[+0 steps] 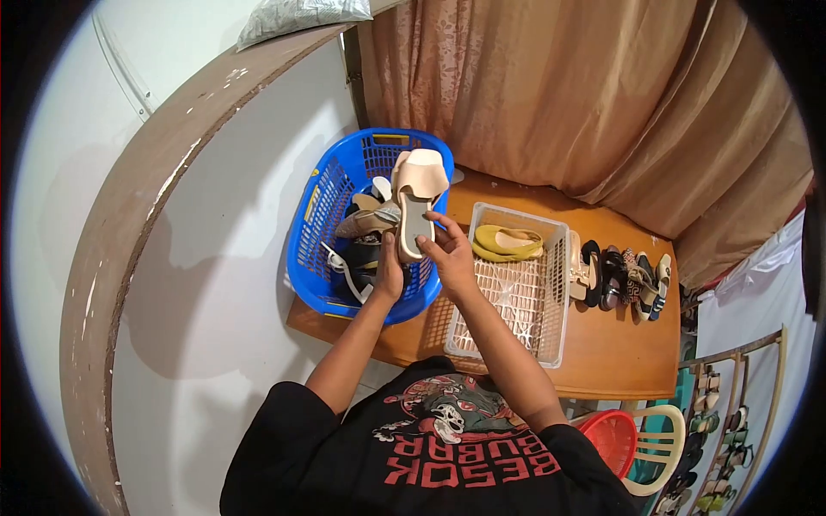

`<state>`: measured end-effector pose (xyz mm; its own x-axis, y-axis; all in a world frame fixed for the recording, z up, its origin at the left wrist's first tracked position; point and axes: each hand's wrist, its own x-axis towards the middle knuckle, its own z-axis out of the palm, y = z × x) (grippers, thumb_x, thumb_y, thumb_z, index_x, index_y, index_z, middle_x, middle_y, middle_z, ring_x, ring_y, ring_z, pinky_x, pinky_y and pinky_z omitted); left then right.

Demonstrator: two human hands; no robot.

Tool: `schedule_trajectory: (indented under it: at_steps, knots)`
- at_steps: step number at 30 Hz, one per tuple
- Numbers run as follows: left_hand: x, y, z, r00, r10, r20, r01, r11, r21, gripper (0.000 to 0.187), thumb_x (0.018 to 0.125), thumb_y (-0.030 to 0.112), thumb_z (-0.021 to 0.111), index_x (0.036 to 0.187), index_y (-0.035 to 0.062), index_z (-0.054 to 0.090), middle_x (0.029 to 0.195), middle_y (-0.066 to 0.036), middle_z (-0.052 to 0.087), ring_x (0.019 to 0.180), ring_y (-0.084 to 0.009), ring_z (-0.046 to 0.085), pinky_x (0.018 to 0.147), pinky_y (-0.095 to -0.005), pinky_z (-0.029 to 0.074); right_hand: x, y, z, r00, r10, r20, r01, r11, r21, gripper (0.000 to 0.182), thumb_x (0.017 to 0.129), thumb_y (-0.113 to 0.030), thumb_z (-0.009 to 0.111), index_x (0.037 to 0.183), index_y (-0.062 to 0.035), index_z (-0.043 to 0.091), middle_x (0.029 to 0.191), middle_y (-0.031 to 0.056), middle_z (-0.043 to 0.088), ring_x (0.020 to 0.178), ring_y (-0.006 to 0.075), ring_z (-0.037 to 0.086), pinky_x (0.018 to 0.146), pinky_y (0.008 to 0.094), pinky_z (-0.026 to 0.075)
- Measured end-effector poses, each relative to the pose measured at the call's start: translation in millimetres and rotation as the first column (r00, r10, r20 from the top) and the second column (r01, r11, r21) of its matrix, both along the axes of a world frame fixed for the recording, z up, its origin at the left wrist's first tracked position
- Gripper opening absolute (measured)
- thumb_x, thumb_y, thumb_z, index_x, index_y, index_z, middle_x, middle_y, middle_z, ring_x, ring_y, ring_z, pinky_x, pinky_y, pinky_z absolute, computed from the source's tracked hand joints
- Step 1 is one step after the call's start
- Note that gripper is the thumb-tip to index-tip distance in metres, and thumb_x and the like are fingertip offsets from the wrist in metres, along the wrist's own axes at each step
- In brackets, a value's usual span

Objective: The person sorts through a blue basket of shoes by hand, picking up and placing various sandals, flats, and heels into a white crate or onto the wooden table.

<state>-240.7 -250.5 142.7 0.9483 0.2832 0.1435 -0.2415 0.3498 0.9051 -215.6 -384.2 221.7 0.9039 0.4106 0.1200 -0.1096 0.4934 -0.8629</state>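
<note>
A pair of beige slide sandals (pixel 423 179) with grey insoles is held up over the blue basket, toes pointing away from me. My right hand (pixel 452 254) grips the heel end, thumb on the insole and fingers along the side. On the other side, my left hand (pixel 390 273) is closed against the sandals' edge; its fingers are partly hidden. Beneath them, the blue laundry basket (pixel 303 258) holds several mixed shoes, among them a greyish flat shoe (pixel 368 222) and a black shoe with white straps (pixel 357 262).
To the right, a clear plastic crate (pixel 557 297) holds yellow-green flats (pixel 508 243). Several pairs of shoes (pixel 632 279) line the wooden table (pixel 602 365) beyond it. A red basin (pixel 609 439) on a chair and a shoe rack (pixel 731 430) stand lower right. Brown curtains (pixel 568 95) hang behind.
</note>
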Motion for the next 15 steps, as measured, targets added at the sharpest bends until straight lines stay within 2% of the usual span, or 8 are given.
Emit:
schedule_trajectory:
  at_steps: [1, 3, 7, 9, 10, 12, 14, 15]
  knots:
    - [1, -1, -1, 1.000, -0.002, 0.000, 0.002, 1.000, -0.004, 0.062, 0.108, 0.049, 0.021, 0.143, 0.0012, 0.037, 0.138, -0.013, 0.049, 0.129, -0.0222, 0.046, 0.111, -0.0356, 0.033, 0, -1, -1, 1.000, -0.002, 0.000, 0.002, 1.000, -0.004, 0.045, 0.091, -0.001, 0.067, 0.133, 0.0002, 0.049, 0.124, 0.0121, 0.062, 0.113, 0.0169, 0.059, 0.098, 0.0307, 0.048]
    - [3, -4, -4, 0.997, 0.048, 0.057, -0.054, 0.992, 0.113, 0.057, 0.108, 0.046, 0.022, 0.139, 0.0017, 0.040, 0.137, -0.013, 0.048, 0.128, -0.0222, 0.046, 0.110, -0.0363, 0.035, 0, -4, -1, 0.997, 0.014, 0.081, -0.011, 0.999, -0.041, 0.045, 0.091, 0.000, 0.067, 0.133, 0.0004, 0.049, 0.123, 0.0122, 0.062, 0.113, 0.0177, 0.059, 0.098, 0.0319, 0.047]
    - [8, -10, -9, 0.999, 0.019, 0.034, -0.024, 0.991, 0.131, 0.054, 0.108, 0.044, 0.023, 0.140, 0.0035, 0.039, 0.137, -0.013, 0.046, 0.128, -0.0221, 0.046, 0.108, -0.0364, 0.037, 6, -8, -5, 0.990, -0.036, 0.138, 0.045, 0.997, -0.065, 0.045, 0.091, -0.003, 0.068, 0.132, 0.0000, 0.049, 0.122, 0.0125, 0.062, 0.114, 0.0181, 0.059, 0.098, 0.0329, 0.046]
    - [9, -18, -8, 0.999, 0.019, 0.051, -0.023, 0.997, 0.077, 0.053, 0.108, 0.044, 0.024, 0.139, 0.0044, 0.040, 0.134, -0.012, 0.047, 0.127, -0.0222, 0.047, 0.107, -0.0360, 0.039, 9, -13, -7, 0.983, 0.006, 0.181, 0.015, 0.994, -0.112, 0.056, 0.091, -0.003, 0.068, 0.140, -0.0037, 0.042, 0.129, 0.0126, 0.059, 0.122, 0.0194, 0.055, 0.103, 0.0334, 0.045]
    - [9, -21, -7, 0.999, 0.007, 0.040, -0.010, 0.997, 0.075, 0.053, 0.108, 0.044, 0.024, 0.139, 0.0044, 0.040, 0.134, -0.012, 0.047, 0.127, -0.0222, 0.047, 0.107, -0.0360, 0.039, 8, -16, -6, 0.985, -0.006, 0.171, 0.026, 0.993, -0.114, 0.056, 0.091, -0.003, 0.068, 0.140, -0.0037, 0.042, 0.129, 0.0126, 0.059, 0.122, 0.0194, 0.055, 0.103, 0.0334, 0.045]
    - [11, -32, -4, 0.998, -0.012, 0.064, 0.010, 1.000, 0.022, 0.052, 0.108, 0.045, 0.024, 0.136, 0.0046, 0.042, 0.128, -0.011, 0.050, 0.121, -0.0201, 0.050, 0.104, -0.0351, 0.041, 4, -21, -7, 0.997, -0.038, 0.067, 0.039, 0.999, -0.010, 0.064, 0.090, -0.004, 0.069, 0.144, -0.0053, 0.035, 0.130, 0.0123, 0.056, 0.122, 0.0202, 0.054, 0.103, 0.0344, 0.044]
    - [12, -46, 0, 0.999, -0.020, 0.040, 0.018, 0.998, 0.062, 0.052, 0.108, 0.046, 0.024, 0.132, 0.0048, 0.043, 0.125, -0.010, 0.052, 0.116, -0.0183, 0.053, 0.102, -0.0349, 0.043, 6, -30, -15, 0.990, -0.092, 0.105, 0.096, 0.995, -0.036, 0.069, 0.090, -0.004, 0.070, 0.146, -0.0061, 0.031, 0.131, 0.0116, 0.053, 0.120, 0.0198, 0.052, 0.101, 0.0342, 0.044]
    - [14, -52, -3, 0.999, -0.021, 0.041, 0.017, 0.996, 0.085, 0.051, 0.108, 0.046, 0.024, 0.132, 0.0051, 0.044, 0.123, -0.009, 0.053, 0.114, -0.0178, 0.054, 0.100, -0.0347, 0.044, 3, -37, -13, 0.970, -0.167, 0.176, 0.196, 0.967, -0.163, 0.068, 0.090, -0.005, 0.070, 0.146, -0.0060, 0.031, 0.132, 0.0114, 0.053, 0.119, 0.0195, 0.052, 0.101, 0.0343, 0.044]
